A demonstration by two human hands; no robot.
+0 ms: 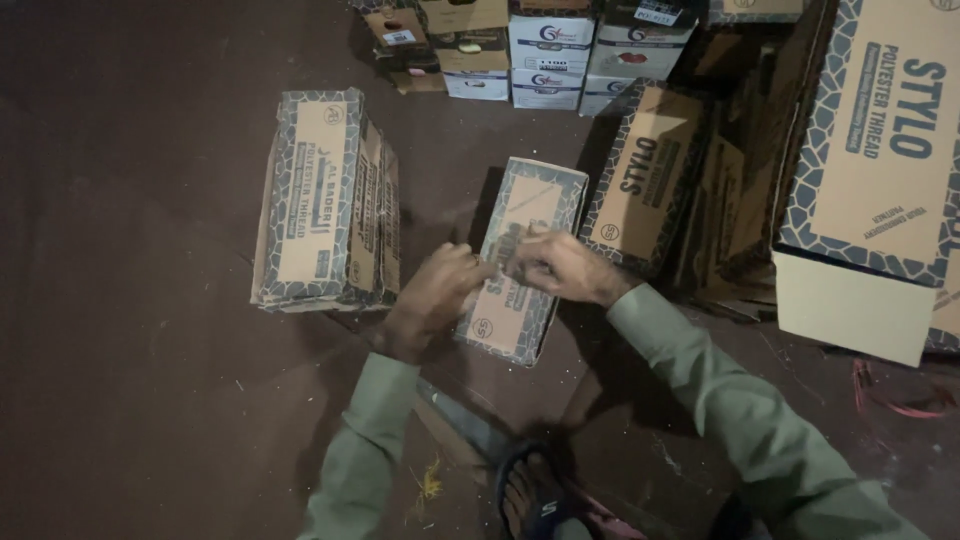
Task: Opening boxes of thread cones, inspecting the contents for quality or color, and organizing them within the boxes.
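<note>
Both hands are working on the top of a small box [520, 260] lying on the floor [130, 400]. Left hand [435, 295] is curled, fingers touching the box's near-left edge. Right hand [565, 265] is pinching something at the top, too blurred to identify. Larger box [320, 200] is lying left of the grip; another box [645, 175] is leaning just right.

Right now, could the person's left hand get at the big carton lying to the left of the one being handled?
Probably yes. The left hand rests on the middle carton, and the big carton lies just beside it, with only bare floor between.
</note>
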